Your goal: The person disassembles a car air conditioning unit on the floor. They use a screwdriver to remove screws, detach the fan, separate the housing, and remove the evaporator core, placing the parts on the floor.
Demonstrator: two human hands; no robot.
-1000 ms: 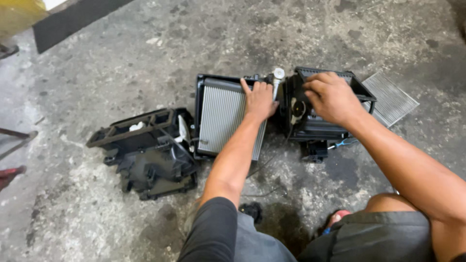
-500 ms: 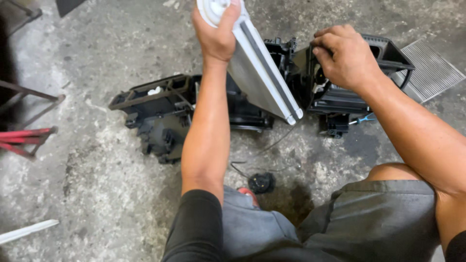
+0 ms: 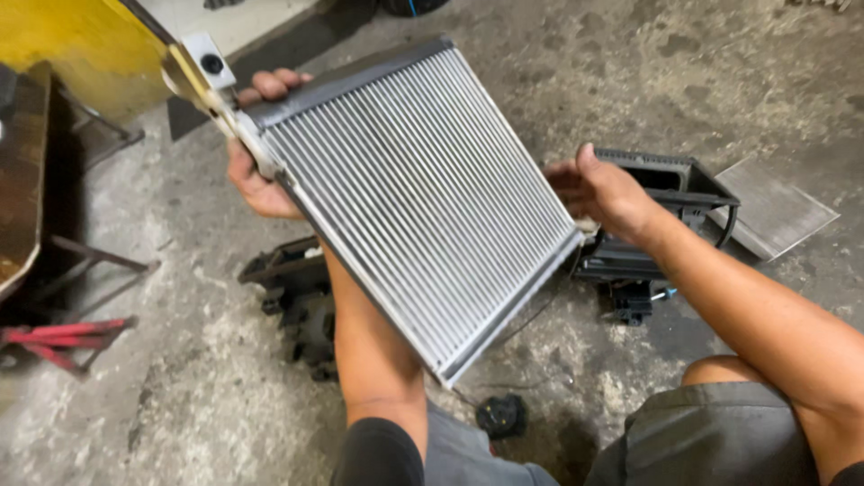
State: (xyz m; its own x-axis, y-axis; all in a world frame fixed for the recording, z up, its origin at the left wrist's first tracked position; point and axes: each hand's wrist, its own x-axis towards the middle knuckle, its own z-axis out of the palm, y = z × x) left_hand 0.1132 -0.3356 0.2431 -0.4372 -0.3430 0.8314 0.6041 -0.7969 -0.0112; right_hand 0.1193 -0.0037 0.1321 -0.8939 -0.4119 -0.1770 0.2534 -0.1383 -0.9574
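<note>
A silver finned evaporator core is raised above the concrete floor, tilted, fins facing me. My left hand grips its upper left corner beside the metal pipe fitting. At the core's right edge my right hand touches it with the fingers curled around the side. Behind the right hand a black plastic housing half lies on the floor. Another black housing half sits under my left forearm, partly hidden by the core.
A flat grey filter panel lies at the right. A small black part rests near my knees. Red metal tools and a dark stand are at the left, a yellow body panel at the top left.
My left hand has lifted the core out of the housing and turned its finned face toward me. My right hand has left the black housing and moved to the core's right edge.
</note>
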